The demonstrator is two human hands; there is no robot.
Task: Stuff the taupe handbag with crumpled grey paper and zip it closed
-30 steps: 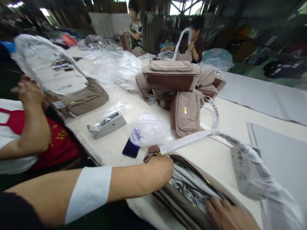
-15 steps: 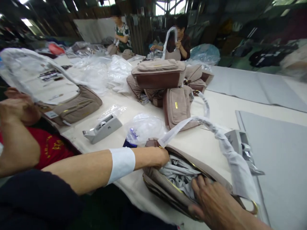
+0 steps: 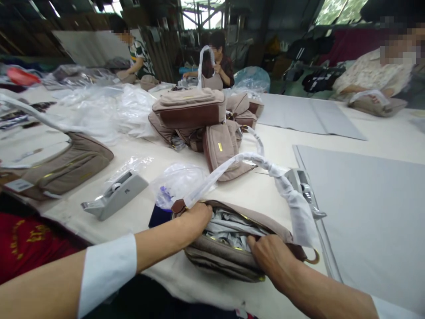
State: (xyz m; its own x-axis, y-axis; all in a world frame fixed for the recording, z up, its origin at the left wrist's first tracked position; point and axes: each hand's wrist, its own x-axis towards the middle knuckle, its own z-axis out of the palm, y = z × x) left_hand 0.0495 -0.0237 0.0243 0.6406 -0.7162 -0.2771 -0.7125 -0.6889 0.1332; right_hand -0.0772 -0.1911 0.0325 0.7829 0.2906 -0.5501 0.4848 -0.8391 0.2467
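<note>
A long white table (image 3: 285,133) is carrying a pile of taupe bags (image 3: 199,119). At its near edge an open handbag (image 3: 229,257) is lying — the left hand (image 3: 194,219) is gripping its left end, the right hand (image 3: 268,259) is pinching the zipper edge over grey stuffing paper (image 3: 229,228).

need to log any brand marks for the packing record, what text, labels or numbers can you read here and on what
None can be read for certain.
Tape dispenser: a small dark mark on its side, too small to read.
White tag on the handbag at left: blurred.
Yellow print on the red shirt: blurred.
Gold plate on the upright handbag: no legible text.
</note>
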